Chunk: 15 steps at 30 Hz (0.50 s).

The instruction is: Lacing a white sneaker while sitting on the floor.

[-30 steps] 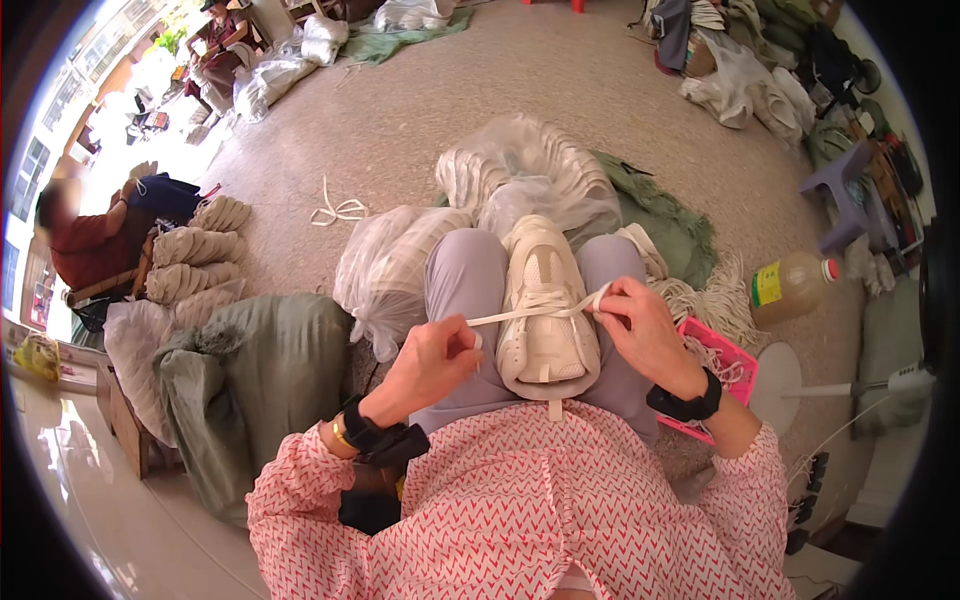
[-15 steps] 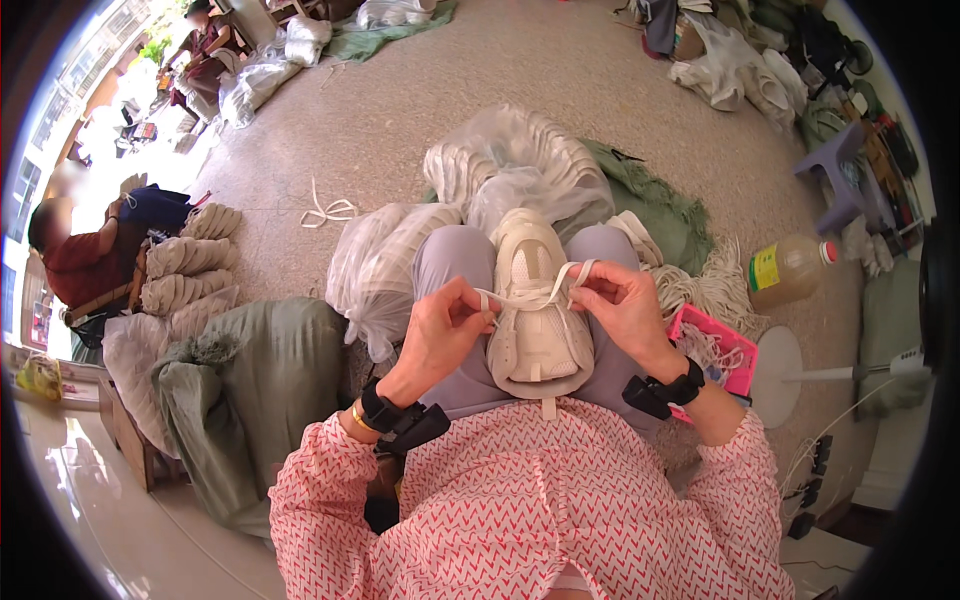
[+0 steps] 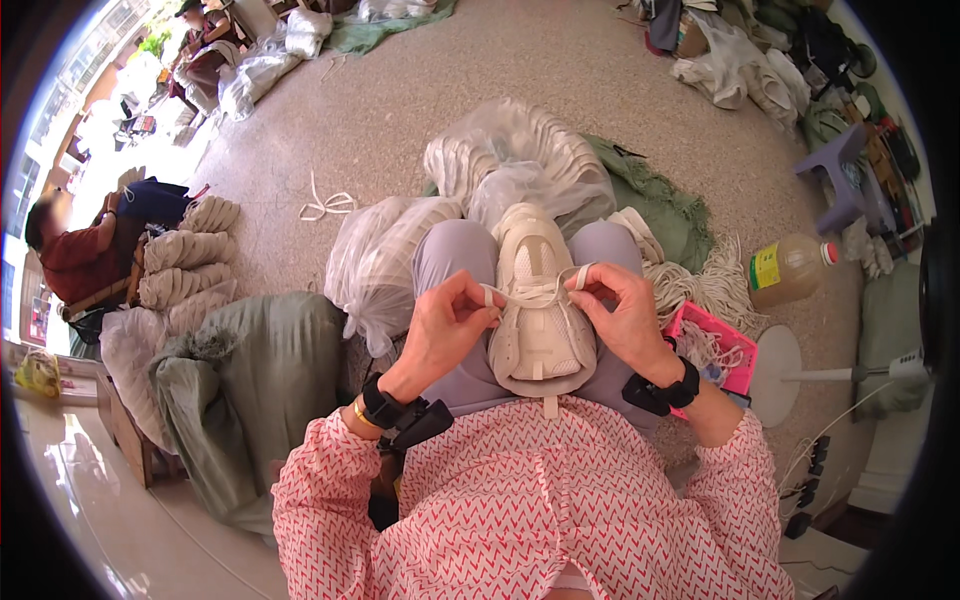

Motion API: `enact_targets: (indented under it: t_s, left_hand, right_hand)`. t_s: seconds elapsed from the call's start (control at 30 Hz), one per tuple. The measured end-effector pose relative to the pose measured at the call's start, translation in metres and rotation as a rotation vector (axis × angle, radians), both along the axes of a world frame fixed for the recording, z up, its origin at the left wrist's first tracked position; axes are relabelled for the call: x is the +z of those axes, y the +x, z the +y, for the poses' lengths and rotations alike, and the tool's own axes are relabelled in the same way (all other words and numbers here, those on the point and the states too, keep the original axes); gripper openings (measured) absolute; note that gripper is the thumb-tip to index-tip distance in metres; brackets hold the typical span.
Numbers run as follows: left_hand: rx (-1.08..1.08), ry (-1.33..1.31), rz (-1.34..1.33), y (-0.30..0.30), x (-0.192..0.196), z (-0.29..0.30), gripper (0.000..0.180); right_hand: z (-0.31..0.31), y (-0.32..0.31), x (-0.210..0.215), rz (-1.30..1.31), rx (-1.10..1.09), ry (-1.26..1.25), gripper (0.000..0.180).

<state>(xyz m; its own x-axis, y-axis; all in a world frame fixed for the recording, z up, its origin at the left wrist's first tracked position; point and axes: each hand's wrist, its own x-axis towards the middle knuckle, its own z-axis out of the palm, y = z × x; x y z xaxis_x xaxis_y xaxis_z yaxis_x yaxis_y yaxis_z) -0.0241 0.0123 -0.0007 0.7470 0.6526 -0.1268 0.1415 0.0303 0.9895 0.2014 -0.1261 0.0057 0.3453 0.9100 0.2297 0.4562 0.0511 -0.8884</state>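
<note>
Head view: pinching lace (image 3: pixel 531 298) with left hand (image 3: pixel 445 322) and right hand (image 3: pixel 622 312), apart, over shoe (image 3: pixel 540 338). Looks light, limp; probably best held close to shoe.

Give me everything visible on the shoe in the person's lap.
The shoe is cream, with pale mesh panels and smoother overlays that look synthetic. It lies lengthwise between the person's grey-trousered legs, toe pointing away. A small tab shows at the end nearest the patterned top. A flat whitish lace crosses its upper, pinched by the left hand and right hand. The sole is hidden.
</note>
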Motion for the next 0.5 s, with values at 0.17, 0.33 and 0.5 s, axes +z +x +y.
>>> enact_targets:
  t_s: [0.17,0.33,0.5]
  left_hand:
    - [0.04,-0.014,-0.056,0.003,-0.007,0.0,0.014]
    - [0.1,-0.037,-0.118,0.008,-0.015,-0.001,0.012]
    - [0.124,-0.023,-0.137,0.011,-0.013,-0.003,0.012]
  right_hand:
    - [0.0,-0.001,0.009,-0.034,0.054,-0.077,0.006]
    - [0.0,-0.001,0.005,0.078,0.045,-0.128,0.012]
    - [-0.001,-0.004,0.001,0.085,0.031,-0.095,0.014]
